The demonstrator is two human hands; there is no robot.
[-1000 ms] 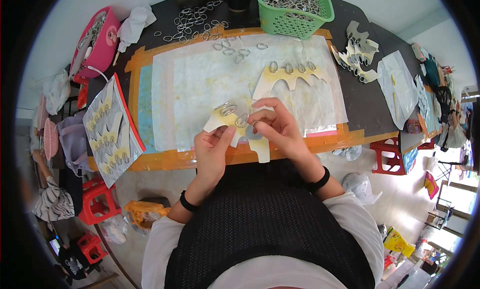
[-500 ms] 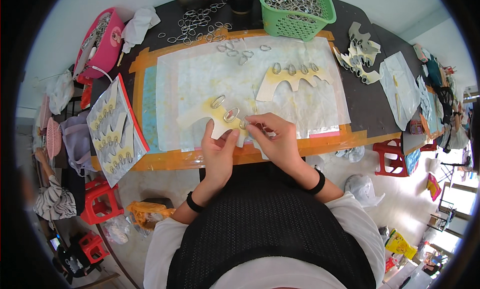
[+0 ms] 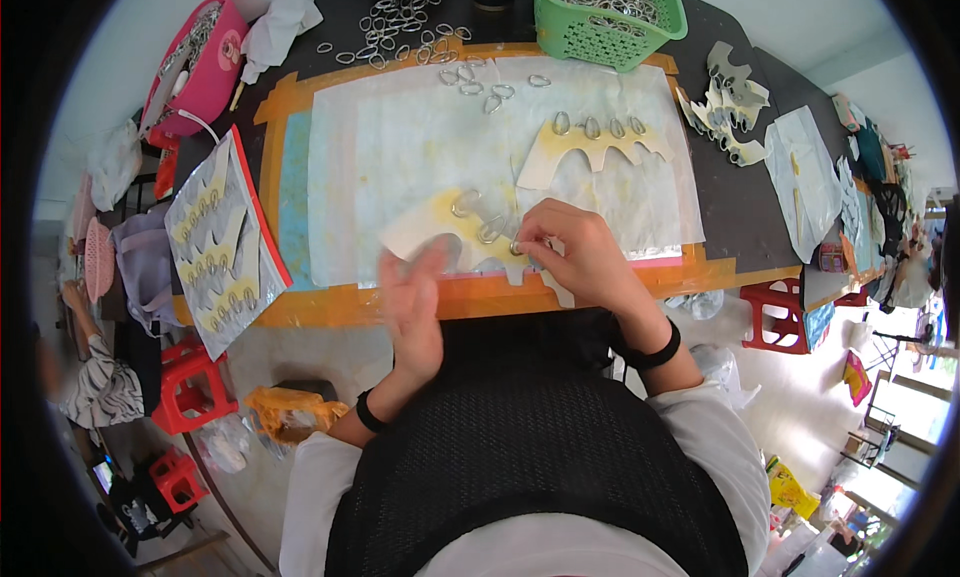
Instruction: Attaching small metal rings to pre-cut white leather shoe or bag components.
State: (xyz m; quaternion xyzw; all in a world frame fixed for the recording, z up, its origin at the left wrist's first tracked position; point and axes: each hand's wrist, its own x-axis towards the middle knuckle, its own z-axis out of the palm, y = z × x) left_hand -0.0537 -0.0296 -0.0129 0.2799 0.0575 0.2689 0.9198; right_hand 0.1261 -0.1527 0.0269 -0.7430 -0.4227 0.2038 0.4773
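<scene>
A cream scalloped piece (image 3: 415, 227) with yellow smears lies near the table's front edge, with oval metal rings (image 3: 466, 203) on it. At its right part, my right hand (image 3: 580, 252) is closed in a pinch on a small metal ring (image 3: 516, 247), mostly hidden by the fingers. My left hand (image 3: 412, 312) is by the piece's lower left edge; motion smears its fingers, so their state is unclear. Farther back to the right, a second scalloped piece (image 3: 545, 157) carries several rings along its upper edge.
Loose rings (image 3: 390, 32) are scattered at the back. A green basket (image 3: 610, 42) and a pink basket (image 3: 205, 62) hold more metal parts. At left stands a sheet of ringed pieces (image 3: 225, 242); stacked scalloped pieces (image 3: 730, 102) lie at right. White paper (image 3: 380, 147) covers the work area.
My left hand has come off the scalloped piece and moved down and left. The piece has shifted right and tilted somewhat. My right hand has moved slightly right, still pinching at its right part.
</scene>
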